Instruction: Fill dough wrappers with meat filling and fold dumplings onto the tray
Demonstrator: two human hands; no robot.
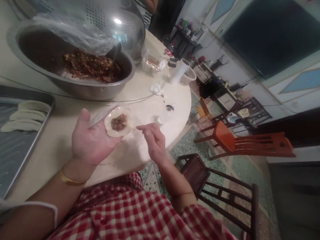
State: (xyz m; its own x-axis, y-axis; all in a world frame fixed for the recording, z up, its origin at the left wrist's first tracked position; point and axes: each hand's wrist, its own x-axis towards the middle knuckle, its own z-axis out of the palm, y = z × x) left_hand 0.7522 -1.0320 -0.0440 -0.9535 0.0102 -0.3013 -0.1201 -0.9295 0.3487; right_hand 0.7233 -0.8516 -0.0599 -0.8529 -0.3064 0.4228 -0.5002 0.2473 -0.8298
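Observation:
My left hand is palm up over the table edge, thumb spread out. On its fingers lies a round dumpling wrapper, with a small mound of meat filling in the middle. Just right of the wrapper, apart from it, is my right hand; its index finger points at the rim, the other fingers are curled, and it appears to hold nothing. Three folded dumplings sit in a row on the metal tray at the left. A steel bowl beyond my hands contains more filling.
Plastic film hangs over the bowl, and a large perforated steel colander stands behind. A paper roll, a plastic basket and scissors lie farther right. Chairs stand beyond the table. Another person is behind.

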